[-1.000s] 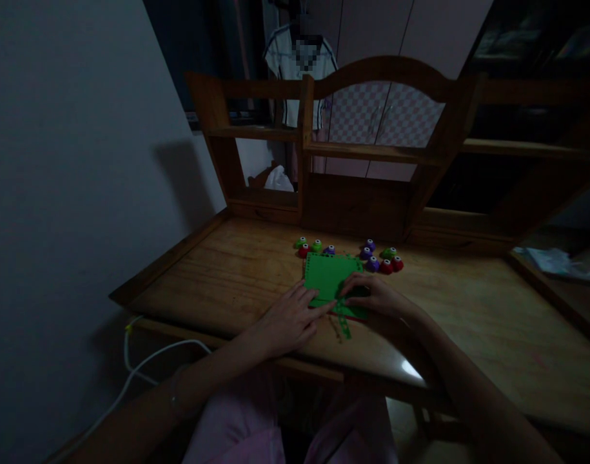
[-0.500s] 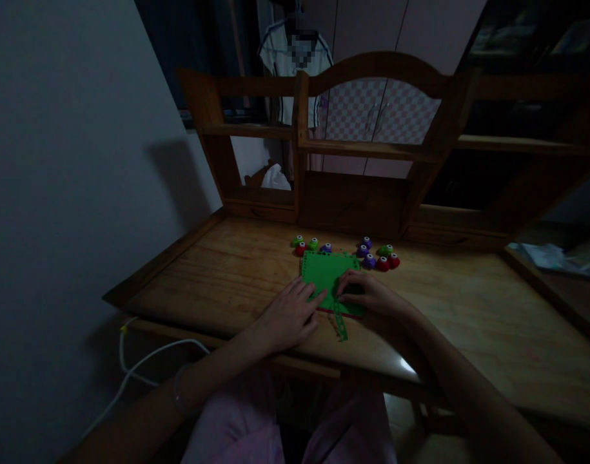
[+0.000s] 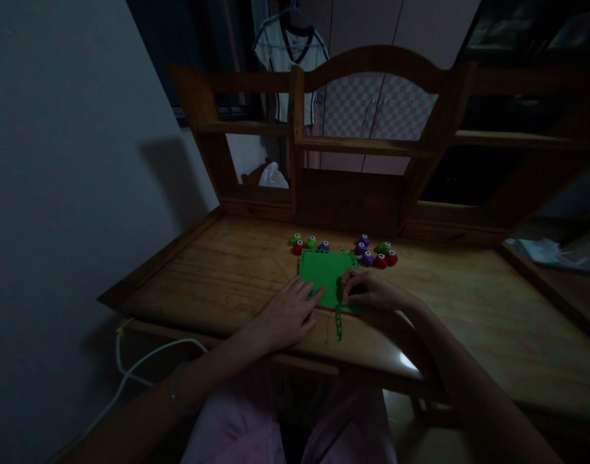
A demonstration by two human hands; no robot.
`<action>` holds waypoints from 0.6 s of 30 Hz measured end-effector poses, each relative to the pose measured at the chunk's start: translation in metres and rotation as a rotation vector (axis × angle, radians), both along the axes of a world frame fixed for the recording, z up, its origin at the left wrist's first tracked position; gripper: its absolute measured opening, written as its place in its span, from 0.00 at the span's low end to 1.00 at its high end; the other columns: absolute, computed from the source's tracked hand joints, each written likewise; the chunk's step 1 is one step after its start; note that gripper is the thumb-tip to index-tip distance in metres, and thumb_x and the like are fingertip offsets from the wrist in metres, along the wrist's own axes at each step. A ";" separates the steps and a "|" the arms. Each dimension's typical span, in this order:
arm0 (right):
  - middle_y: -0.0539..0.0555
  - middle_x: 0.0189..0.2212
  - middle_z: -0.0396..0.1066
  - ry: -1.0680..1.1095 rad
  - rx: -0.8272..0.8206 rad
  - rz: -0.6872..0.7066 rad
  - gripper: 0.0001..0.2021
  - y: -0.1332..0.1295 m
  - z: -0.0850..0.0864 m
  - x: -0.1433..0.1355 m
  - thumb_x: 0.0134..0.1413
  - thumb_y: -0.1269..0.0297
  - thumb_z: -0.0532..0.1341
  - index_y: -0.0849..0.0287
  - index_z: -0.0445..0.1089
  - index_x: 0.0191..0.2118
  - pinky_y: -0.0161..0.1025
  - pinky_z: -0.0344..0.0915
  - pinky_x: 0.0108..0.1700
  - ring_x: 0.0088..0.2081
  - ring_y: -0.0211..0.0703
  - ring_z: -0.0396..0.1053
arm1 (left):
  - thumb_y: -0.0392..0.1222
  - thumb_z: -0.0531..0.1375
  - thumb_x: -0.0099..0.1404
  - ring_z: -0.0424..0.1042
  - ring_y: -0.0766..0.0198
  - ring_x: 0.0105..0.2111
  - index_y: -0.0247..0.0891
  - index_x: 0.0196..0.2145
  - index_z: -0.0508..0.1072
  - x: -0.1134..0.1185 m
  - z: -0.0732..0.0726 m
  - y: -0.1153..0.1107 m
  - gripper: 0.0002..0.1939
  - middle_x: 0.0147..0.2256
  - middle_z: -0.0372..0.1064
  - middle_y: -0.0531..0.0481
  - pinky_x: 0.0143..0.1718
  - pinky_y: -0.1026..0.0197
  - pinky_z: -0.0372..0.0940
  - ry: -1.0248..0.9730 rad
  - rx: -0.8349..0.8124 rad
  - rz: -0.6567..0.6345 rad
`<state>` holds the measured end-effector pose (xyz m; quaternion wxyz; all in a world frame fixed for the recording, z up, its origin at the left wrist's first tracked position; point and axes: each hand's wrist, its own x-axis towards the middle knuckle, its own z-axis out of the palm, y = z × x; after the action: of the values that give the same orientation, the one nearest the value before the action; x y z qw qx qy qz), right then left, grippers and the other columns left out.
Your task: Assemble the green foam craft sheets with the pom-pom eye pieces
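A green sheet [image 3: 326, 267] with small holes along its edges lies on the desk, and a thin red edge shows beneath its near side. My left hand [image 3: 289, 310] rests palm down over its lower left part, fingers stretched out and the index finger pointing right. At the lower right of the sheet, the fingers of my right hand [image 3: 367, 290] are pinched together. By those fingertips a narrow green strip with holes [image 3: 338, 325] hangs past the sheet's near edge. The fingertips seem to grip its upper end, which they partly hide.
Beyond the sheet stand small green, red [image 3: 380, 261] and purple pieces [image 3: 367, 258] with white eye-like tops. A wooden shelf unit [image 3: 365, 149] rises at the back of the desk [image 3: 207, 277]. A white cable [image 3: 154, 348] hangs off the front left.
My right hand has shifted slightly to the right. The strip has turned and hangs straighter, showing narrower. My left hand keeps its place on the sheet.
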<state>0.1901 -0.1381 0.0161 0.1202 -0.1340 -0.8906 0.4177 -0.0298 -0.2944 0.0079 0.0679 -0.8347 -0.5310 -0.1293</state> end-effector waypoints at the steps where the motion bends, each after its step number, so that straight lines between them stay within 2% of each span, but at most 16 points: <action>1: 0.53 0.40 0.67 -0.003 0.004 0.001 0.10 0.001 0.001 0.001 0.51 0.55 0.64 0.55 0.75 0.35 0.44 0.61 0.51 0.45 0.45 0.65 | 0.42 0.51 0.65 0.59 0.53 0.51 0.42 0.62 0.54 0.000 0.000 0.000 0.28 0.49 0.61 0.43 0.59 0.45 0.48 0.005 0.001 -0.002; 5: 0.53 0.41 0.69 -0.004 0.057 -0.031 0.14 0.003 0.003 0.003 0.49 0.56 0.66 0.53 0.73 0.42 0.45 0.61 0.50 0.44 0.45 0.65 | 0.42 0.52 0.65 0.59 0.54 0.51 0.49 0.62 0.55 0.002 0.001 0.000 0.27 0.47 0.60 0.45 0.60 0.44 0.46 0.037 0.005 -0.013; 12: 0.54 0.40 0.69 0.016 0.070 -0.046 0.11 0.004 0.001 0.002 0.51 0.55 0.64 0.55 0.74 0.38 0.44 0.62 0.49 0.43 0.44 0.66 | 0.43 0.53 0.65 0.58 0.53 0.51 0.50 0.62 0.56 0.006 0.005 0.001 0.28 0.48 0.60 0.45 0.60 0.43 0.45 0.069 0.010 -0.019; 18: 0.53 0.41 0.69 0.020 0.043 -0.010 0.13 0.004 0.006 0.005 0.50 0.55 0.65 0.54 0.74 0.40 0.44 0.62 0.51 0.45 0.44 0.67 | 0.42 0.54 0.64 0.58 0.53 0.51 0.50 0.62 0.56 0.006 0.004 0.003 0.28 0.48 0.60 0.45 0.60 0.44 0.45 0.078 0.011 -0.017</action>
<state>0.1953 -0.1342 0.0225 0.1340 -0.1318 -0.8973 0.3993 -0.0240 -0.2915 0.0119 0.0923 -0.8432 -0.5200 -0.1001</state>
